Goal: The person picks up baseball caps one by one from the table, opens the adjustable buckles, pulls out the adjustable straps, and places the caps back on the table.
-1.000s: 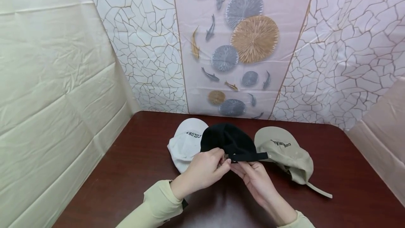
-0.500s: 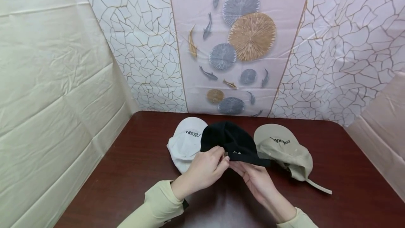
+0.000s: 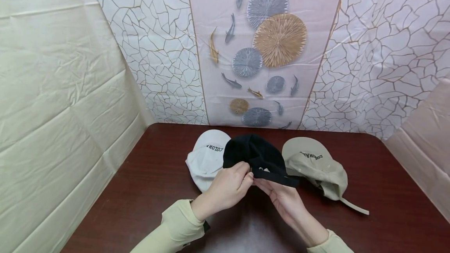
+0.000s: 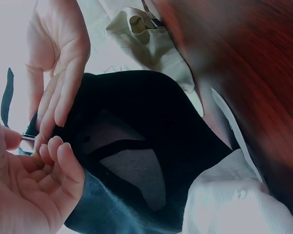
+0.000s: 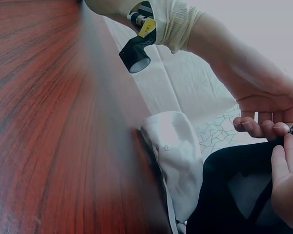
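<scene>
A black baseball cap [image 3: 246, 149] is held above the table, its opening toward me. My left hand [image 3: 225, 188] pinches the metal buckle [image 4: 28, 137] at the back of its adjustable strap, with the other fingers curled beside the rim. My right hand [image 3: 285, 202] grips the back band close to the buckle, fingers along the inside and thumb outside. The loose strap end [image 3: 275, 177] sticks out to the right across the right hand and hides part of its thumb. In the left wrist view, fingertips of both hands meet around the buckle.
A white cap [image 3: 204, 165] lies behind and left of the black one, partly covered by it. To the right rests a beige cap [image 3: 318, 167], its strap end trailing over the dark red table [image 3: 140, 194]. Cloth hangings [image 3: 168, 50] enclose the back and sides.
The loose strap end has swung downward over the right hand, which has turned slightly beneath it. Both hands keep their hold on the black cap. The camera view has shifted a little.
</scene>
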`<state>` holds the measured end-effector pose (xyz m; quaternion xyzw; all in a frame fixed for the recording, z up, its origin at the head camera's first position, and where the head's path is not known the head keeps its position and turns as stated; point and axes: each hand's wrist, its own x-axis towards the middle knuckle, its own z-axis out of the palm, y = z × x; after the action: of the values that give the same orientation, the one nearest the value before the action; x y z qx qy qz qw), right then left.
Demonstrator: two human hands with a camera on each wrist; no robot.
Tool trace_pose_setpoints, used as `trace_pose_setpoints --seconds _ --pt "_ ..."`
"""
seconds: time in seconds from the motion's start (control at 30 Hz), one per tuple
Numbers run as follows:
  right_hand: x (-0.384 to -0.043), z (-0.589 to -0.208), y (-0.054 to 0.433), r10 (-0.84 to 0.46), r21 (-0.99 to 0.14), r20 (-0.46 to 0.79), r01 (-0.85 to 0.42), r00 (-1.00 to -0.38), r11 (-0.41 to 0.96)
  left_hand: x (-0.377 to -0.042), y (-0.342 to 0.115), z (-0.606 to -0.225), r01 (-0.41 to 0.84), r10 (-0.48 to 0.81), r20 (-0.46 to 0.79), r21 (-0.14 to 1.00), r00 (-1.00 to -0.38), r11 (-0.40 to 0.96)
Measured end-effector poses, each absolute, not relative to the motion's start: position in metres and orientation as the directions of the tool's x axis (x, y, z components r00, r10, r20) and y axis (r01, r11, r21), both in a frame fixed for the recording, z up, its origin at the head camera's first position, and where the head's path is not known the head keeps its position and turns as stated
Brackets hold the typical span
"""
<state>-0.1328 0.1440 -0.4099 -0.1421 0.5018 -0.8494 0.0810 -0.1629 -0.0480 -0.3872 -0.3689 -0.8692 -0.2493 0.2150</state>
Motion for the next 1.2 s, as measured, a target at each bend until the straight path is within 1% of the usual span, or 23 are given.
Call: trace_pose_setpoints --seconds 0.17,0.2,0.27,0.43,0.5,0.6,0.7,0.77,0.9,0.97,1.03,1.1,1.2 --pt "-0.1315 -0.4107 0.1434 -0.277 -0.871 0.182 -0.024 -0.943 -0.491 -0.1640 -0.0482 -0.3885 0.755 0.546 0.555 0.263 -0.627 0.600" --pt "-0.1319 -0.4105 0.1431 -0.275 -0.867 0.183 -0.023 -0.944 -0.498 -0.1639 -0.0484 -0.3881 0.752 0.543 0.550 0.276 -0.635 0.599" --pt "-0.1331 -0.4097 0.1426 -0.272 -0.858 0.160 0.003 -0.949 -0.514 -0.1639 -0.0488 -0.3872 0.751 0.542 0.539 0.313 -0.644 0.581" --pt "-0.1365 -0.4073 0.1419 -0.227 -0.874 0.077 0.044 -0.971 -0.484 -0.1636 -0.0503 -0.3841 0.768 0.568 0.524 0.346 -0.635 0.539" --pt "-0.1373 -0.4067 0.1420 -0.223 -0.884 0.073 0.041 -0.972 -0.466 -0.1641 -0.0509 -0.3836 0.772 0.575 0.522 0.341 -0.630 0.535" --pt "-0.1388 -0.4061 0.1428 -0.244 -0.873 0.086 0.044 -0.966 -0.485 -0.1648 -0.0514 -0.3834 0.765 0.569 0.514 0.377 -0.641 0.522" --pt "-0.1390 -0.4051 0.1440 -0.238 -0.872 0.103 0.028 -0.966 -0.489 -0.1644 -0.0518 -0.3831 0.768 0.576 0.509 0.391 -0.640 0.507" --pt "-0.1389 -0.4047 0.1447 -0.230 -0.875 0.120 0.007 -0.966 -0.483 -0.1639 -0.0520 -0.3828 0.775 0.581 0.513 0.390 -0.631 0.497" --pt "-0.1368 -0.4035 0.1436 -0.250 -0.902 0.135 -0.014 -0.959 -0.430 -0.1627 -0.0527 -0.3819 0.792 0.587 0.534 0.367 -0.608 0.487" --pt "-0.1354 -0.4029 0.1417 -0.255 -0.918 0.118 -0.007 -0.960 -0.397 -0.1620 -0.0529 -0.3814 0.800 0.590 0.542 0.356 -0.598 0.484" --pt "-0.1337 -0.4019 0.1395 -0.233 -0.932 0.086 0.004 -0.969 -0.362 -0.1615 -0.0528 -0.3808 0.805 0.593 0.547 0.347 -0.590 0.481" --pt "-0.1328 -0.4011 0.1377 -0.210 -0.933 0.074 0.007 -0.975 -0.360 -0.1611 -0.0526 -0.3799 0.811 0.597 0.553 0.334 -0.581 0.481" --pt "-0.1331 -0.4023 0.1368 -0.209 -0.922 0.131 -0.042 -0.969 -0.384 -0.1607 -0.0524 -0.3786 0.817 0.606 0.553 0.317 -0.572 0.482"
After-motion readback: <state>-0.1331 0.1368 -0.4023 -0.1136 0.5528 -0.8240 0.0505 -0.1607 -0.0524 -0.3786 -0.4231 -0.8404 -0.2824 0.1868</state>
